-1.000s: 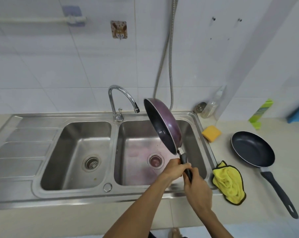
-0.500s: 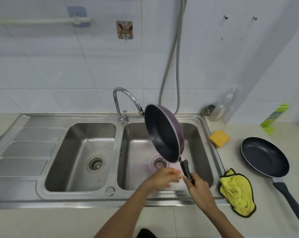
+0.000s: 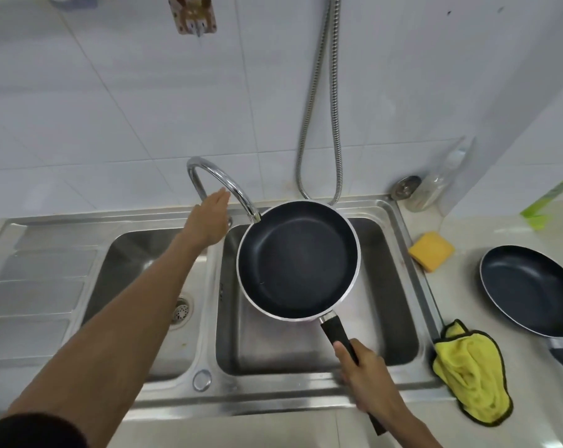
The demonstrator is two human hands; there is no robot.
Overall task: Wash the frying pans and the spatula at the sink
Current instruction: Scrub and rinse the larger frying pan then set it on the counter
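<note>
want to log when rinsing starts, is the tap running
Off, as far as shows: no stream falls from the faucet onto the pan the right hand holds; the left hand is stretched out by its neck.

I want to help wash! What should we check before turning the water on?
1. Right hand grips the pan handle: ok.
2. Pan over the right basin: ok.
3. Pan under the tap: cannot tell; the tip sits right at the rim.
4. Left hand on the lever: cannot tell; the hand covers it.
5. Sponge nearby: ok, right of the basin.
6. Drain clear: cannot tell; the pan hides it.
</note>
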